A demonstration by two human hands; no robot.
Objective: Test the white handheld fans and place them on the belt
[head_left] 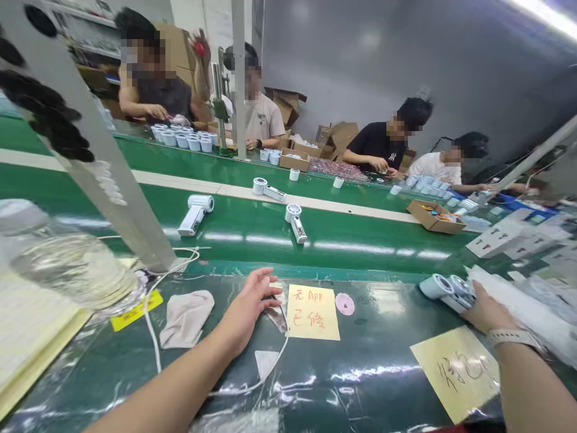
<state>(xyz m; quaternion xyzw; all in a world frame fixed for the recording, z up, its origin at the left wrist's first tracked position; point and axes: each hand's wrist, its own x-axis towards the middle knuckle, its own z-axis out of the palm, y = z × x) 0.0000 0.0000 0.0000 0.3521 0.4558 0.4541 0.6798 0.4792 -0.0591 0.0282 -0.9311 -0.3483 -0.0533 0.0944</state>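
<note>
My left hand (250, 307) rests on the green bench mat (360, 397), fingers apart and holding nothing. Its fingertips lie just left of a yellow note with red handwriting (313, 313). A beige cloth (187, 319) lies to the left of that hand, and a white cable (153, 328) curls past it under my forearm. At the right, my right hand (489, 308) grips a white handheld device with a round head (446, 290). A long white plastic sleeve (525, 313) runs past that hand. Part of the device is hidden by my fingers.
A green conveyor belt (252, 228) crosses ahead, carrying white devices (196, 213). A clear plastic bottle (67, 264) and a notebook (31, 325) sit at the left, beside a metal post (112, 162). Several co-workers (378, 144) work beyond the belt. A cardboard tray (435, 216) stands at the right.
</note>
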